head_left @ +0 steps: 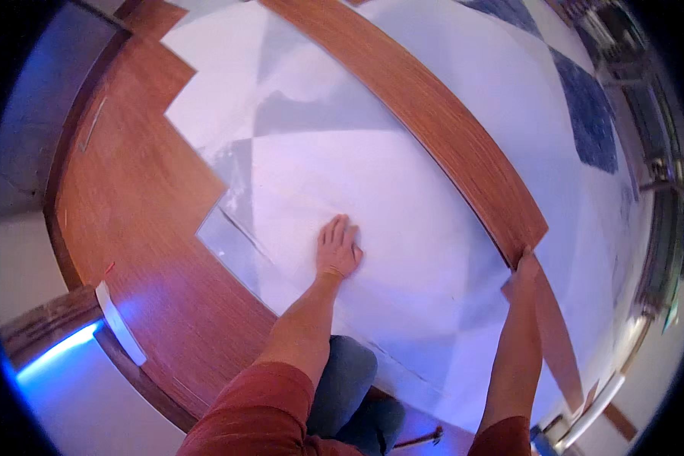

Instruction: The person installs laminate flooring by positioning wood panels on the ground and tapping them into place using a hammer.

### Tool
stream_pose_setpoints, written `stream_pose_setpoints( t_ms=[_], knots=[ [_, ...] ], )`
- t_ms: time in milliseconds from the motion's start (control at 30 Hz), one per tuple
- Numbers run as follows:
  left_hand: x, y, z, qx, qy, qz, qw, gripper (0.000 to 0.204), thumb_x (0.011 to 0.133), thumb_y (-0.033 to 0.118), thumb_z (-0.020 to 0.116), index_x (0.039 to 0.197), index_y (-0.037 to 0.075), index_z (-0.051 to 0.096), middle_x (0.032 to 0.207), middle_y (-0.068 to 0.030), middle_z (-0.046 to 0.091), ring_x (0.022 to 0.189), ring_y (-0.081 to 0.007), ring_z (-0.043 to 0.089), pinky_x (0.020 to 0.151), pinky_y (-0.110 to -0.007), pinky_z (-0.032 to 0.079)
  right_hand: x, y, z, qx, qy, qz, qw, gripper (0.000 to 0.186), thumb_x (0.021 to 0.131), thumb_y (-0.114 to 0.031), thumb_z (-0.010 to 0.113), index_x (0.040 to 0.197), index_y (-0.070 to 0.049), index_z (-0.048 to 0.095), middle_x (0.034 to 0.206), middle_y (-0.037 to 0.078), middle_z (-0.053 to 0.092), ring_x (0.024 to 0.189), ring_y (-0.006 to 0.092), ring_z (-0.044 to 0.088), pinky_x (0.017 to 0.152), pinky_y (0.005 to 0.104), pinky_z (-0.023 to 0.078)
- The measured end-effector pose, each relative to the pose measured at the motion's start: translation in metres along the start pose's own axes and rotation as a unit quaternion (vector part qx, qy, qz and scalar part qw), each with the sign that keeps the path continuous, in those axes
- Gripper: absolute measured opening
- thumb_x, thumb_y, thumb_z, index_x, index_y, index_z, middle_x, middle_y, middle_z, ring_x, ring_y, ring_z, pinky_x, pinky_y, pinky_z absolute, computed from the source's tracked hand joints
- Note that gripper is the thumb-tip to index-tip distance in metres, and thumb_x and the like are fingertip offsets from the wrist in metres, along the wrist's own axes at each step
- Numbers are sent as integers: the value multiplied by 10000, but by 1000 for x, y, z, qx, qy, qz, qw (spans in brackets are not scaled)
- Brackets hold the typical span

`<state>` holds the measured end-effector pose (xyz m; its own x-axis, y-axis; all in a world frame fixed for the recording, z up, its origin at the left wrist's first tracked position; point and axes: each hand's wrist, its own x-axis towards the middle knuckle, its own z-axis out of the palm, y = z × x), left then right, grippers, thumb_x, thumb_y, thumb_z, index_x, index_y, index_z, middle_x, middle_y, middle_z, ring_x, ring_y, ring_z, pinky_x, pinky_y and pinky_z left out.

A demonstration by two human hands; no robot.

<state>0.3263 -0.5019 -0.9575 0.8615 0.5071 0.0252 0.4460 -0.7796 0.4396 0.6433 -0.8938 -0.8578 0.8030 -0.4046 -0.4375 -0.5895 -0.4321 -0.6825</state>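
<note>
- Long brown plank (433, 114) stretches diagonally over the pale floor (387, 178), right of the laid boards (140, 201).
- Right hand (524, 262) grips its near end.
- Left hand (339, 247) rests palm-down, fingers slightly parted.

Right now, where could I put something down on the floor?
The pale, grey-patched floor has room beyond the bare left hand, between the stepped brown wooden flooring and the long brown wooden plank; also between the left hand and bare right hand. It's crowded near the right hand, with a second brown plank.
</note>
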Motion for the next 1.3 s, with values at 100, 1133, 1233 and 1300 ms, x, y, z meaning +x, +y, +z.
stream_pose_setpoints(
  t_ms=[100,1133,1233,1300],
  knots=[
    [-4,5,-2,1,42,25,999,487,830,238,623,1296,95,626,1553,-163,485,1493,-350,384,1223,-552,307,7,11,-1,-296,47,-141,944,603,1050,-416,588,1372,92,613,1324,280,672,1198,361,661,996,475,531],
    [0,-9,25,86,40,67,993,481,907,256,580,1370,125,577,1548,-132,491,1490,-325,392,1220,-527,292,10,72,79,-191,-23,-138,972,522,978,-433,673,1191,42,632,1143,258,675,1075,428,641,893,503,518],
    [-3,-6,24,89,39,68,993,498,915,275,573,1388,120,573,1559,-129,477,1503,-322,375,1233,-521,278,14,77,61,-98,47,-7,994,299,987,-290,673,1052,2,681,992,276,688,958,448,675,745,555,539],
    [-3,-4,22,92,39,61,993,515,924,294,566,1406,114,572,1576,-130,460,1515,-322,360,1245,-516,264,5,77,47,-9,58,17,998,332,988,-322,680,1114,-15,689,1007,263,717,968,430,709,737,549,564]
  ],
)
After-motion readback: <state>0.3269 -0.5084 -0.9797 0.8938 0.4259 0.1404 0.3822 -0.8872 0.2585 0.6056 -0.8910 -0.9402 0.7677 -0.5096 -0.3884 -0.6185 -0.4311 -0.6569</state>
